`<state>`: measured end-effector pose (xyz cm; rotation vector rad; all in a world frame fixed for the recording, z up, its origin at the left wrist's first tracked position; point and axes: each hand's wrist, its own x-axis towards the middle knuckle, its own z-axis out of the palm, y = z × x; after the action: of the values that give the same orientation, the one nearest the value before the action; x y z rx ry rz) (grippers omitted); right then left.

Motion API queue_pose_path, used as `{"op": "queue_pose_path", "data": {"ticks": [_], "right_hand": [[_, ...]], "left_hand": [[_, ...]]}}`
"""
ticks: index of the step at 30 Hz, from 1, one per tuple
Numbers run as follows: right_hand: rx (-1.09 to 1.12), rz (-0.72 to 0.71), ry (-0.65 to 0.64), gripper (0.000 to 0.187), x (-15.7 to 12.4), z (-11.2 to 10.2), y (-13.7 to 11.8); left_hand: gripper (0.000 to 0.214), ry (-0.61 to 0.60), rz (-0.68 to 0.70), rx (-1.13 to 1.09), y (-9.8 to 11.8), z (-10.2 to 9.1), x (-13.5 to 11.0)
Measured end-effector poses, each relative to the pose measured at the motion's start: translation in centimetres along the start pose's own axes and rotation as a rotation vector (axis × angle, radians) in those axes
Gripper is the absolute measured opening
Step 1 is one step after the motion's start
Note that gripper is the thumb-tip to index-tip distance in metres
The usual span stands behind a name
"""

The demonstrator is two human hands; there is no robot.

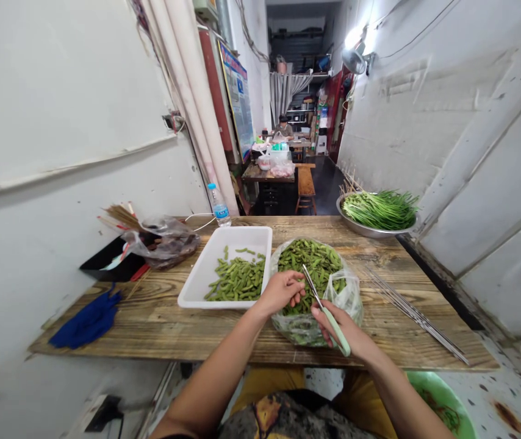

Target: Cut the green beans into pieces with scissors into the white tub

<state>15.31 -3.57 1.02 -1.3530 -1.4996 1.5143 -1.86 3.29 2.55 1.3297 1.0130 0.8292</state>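
Observation:
My right hand (340, 326) grips a pair of scissors (332, 320) with pale green handles, their metal blades pointing up and away from me. Over the near left part of a clear plastic bag (304, 332) of green soybean pods (314, 259), my left hand (285, 289) has its fingers curled in; whatever they hold, if anything, is hidden. To the left stands a white plastic tray (188, 296) with a smaller heap of soybean pods (237, 279) in it. The bag sits open, close to the tray's right side.
Metal skewers (418, 314) lie at the right, below a steel basin (377, 233) of green stalks (382, 209). A water bottle (219, 207), a black box (114, 268) and a blue glove (87, 320) are leftward. A green tub (462, 396) stands on the floor; a person (283, 128) sits farther back.

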Motion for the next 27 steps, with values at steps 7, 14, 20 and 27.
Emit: {"op": "queue_pose_path", "data": {"ticks": [7,14,20,27], "right_hand": [[-0.025,-0.009,-0.005,0.039,-0.5,0.0,-0.5],[-0.015,-0.025,-0.016,0.037,-0.4,0.0,-0.5],[0.006,-0.001,-0.037,0.039,-0.6,0.1,-0.9],[0.017,0.000,-0.005,0.045,-0.7,0.1,-1.5]], "left_hand": [[0.026,0.067,-0.058,-0.251,-0.3,-0.2,-0.3],[0.034,0.059,-0.045,-0.352,0.2,-0.4,-0.7],[0.030,0.045,0.011,-0.244,0.4,-0.7,-0.6],[0.029,0.021,-0.006,-0.225,0.3,-0.6,-0.5]]}}
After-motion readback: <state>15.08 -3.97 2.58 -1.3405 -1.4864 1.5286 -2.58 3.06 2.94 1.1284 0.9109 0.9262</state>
